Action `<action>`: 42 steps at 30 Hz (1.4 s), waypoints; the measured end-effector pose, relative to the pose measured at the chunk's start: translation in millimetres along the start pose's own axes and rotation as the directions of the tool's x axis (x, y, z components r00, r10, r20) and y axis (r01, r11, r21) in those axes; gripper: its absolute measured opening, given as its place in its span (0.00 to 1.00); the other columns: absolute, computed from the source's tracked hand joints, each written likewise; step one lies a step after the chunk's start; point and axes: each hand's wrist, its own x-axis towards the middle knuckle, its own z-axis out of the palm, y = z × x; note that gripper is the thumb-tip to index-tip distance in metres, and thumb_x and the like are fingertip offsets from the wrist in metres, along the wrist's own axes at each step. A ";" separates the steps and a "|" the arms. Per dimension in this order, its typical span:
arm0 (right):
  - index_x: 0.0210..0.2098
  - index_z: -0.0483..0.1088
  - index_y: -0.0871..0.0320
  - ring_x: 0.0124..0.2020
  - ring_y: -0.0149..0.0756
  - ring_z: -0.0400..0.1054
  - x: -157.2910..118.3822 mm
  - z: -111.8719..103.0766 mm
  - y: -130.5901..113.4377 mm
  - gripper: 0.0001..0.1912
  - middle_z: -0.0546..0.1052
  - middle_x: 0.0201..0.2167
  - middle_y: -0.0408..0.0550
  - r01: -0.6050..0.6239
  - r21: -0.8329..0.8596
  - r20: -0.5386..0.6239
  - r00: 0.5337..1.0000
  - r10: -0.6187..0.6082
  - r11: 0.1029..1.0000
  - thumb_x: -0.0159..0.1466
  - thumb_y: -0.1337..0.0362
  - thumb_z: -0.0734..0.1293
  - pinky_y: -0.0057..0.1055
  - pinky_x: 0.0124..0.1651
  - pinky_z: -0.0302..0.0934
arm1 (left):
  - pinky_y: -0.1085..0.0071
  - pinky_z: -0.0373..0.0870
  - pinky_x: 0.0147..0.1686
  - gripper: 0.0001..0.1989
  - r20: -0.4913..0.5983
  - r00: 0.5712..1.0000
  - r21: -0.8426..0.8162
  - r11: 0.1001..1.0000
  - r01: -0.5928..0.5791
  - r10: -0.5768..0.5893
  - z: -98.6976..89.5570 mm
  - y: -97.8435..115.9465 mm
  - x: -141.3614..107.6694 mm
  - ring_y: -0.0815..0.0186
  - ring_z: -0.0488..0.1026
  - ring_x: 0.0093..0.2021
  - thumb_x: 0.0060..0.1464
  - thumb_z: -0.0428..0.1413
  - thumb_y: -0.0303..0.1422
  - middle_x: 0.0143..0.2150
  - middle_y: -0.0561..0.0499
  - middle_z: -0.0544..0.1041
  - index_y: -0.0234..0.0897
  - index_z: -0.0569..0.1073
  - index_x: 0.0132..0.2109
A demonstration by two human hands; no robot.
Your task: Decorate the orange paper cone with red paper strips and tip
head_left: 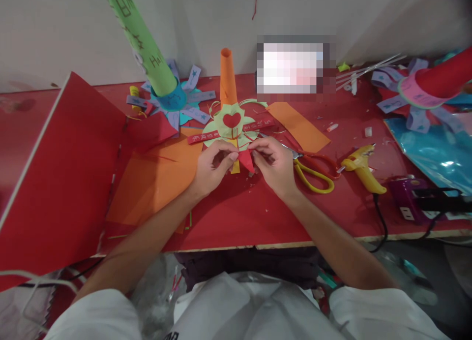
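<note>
Hands with red paper pinched between them

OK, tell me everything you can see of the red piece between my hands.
The red piece is small, matte and paper-like, wide at the top and tapering to a point toward you. Your left hand and right hand pinch its upper corners, partly hiding them. It is in front of the green flower; whether it touches the table is unclear.
</note>
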 end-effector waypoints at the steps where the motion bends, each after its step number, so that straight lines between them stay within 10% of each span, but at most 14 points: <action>1: 0.41 0.75 0.52 0.37 0.38 0.78 0.2 -0.7 0.1 0.06 0.82 0.37 0.45 0.001 0.003 0.006 1.000 -0.001 1.000 0.70 0.57 0.69 0.35 0.40 0.73 | 0.77 0.70 0.24 0.09 0.003 1.000 0.007 1.000 -0.009 0.009 -0.5 0.1 0.3 0.74 0.72 0.25 0.69 0.63 0.41 0.34 0.54 0.75 0.41 0.78 0.44; 42: 0.49 0.76 0.50 0.44 0.39 0.77 -2.3 -3.4 -1.5 0.07 0.82 0.48 0.49 0.204 -0.156 -0.013 0.978 -0.209 0.966 0.74 0.62 0.67 0.37 0.45 0.73 | 0.74 0.69 0.33 0.13 -0.040 0.998 0.306 0.952 -0.030 0.044 -2.9 3.6 0.8 0.70 0.73 0.33 0.70 0.61 0.42 0.35 0.52 0.78 0.38 0.80 0.41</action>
